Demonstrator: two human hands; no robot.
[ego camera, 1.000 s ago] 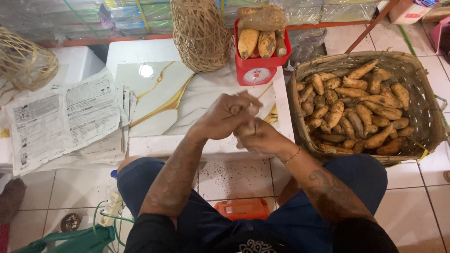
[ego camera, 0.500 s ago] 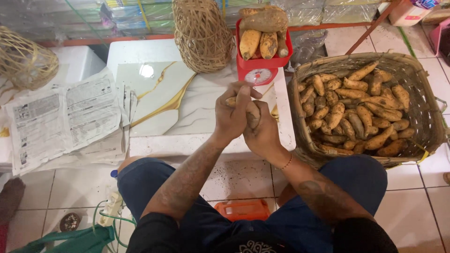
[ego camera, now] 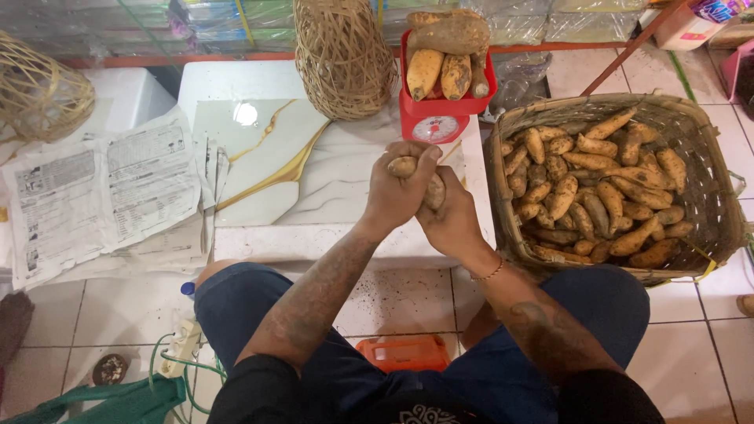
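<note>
Two bare hands clasped around one small tan sweet potato (ego camera: 408,169), long axis slanting left-up to right-down: left hand (ego camera: 397,192) wrapped over top, right hand (ego camera: 452,220) cupping underneath, between red kitchen scale (ego camera: 440,118) and woven basket (ego camera: 707,204).

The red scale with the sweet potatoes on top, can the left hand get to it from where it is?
Probably yes. The red scale stands just beyond the left hand with nothing between them, but that hand and the right hand are both wrapped around a sweet potato, so it isn't free.
</note>
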